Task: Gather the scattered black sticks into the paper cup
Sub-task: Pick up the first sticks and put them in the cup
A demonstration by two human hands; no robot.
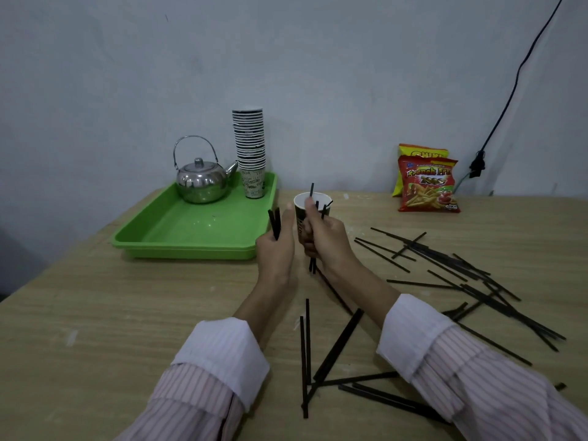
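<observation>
A dark paper cup (pixel 302 214) with a white inside stands on the table just beyond my hands. My left hand (pixel 276 246) grips a few black sticks (pixel 274 222) that point up, left of the cup. My right hand (pixel 324 240) holds a small bundle of black sticks (pixel 311 265) in front of the cup; their upper ends rise at the cup's rim and their lower ends hang below my fist. Whether any stick is inside the cup I cannot tell. Several loose black sticks (pixel 445 272) lie scattered to the right, and more sticks (pixel 337 342) lie near the front.
A green tray (pixel 191 237) at the back left carries a steel teapot (pixel 202 179) and a tall stack of paper cups (pixel 249 148). Two snack bags (pixel 428 183) lean on the wall at the back right. A black cable (pixel 509 100) hangs down the wall.
</observation>
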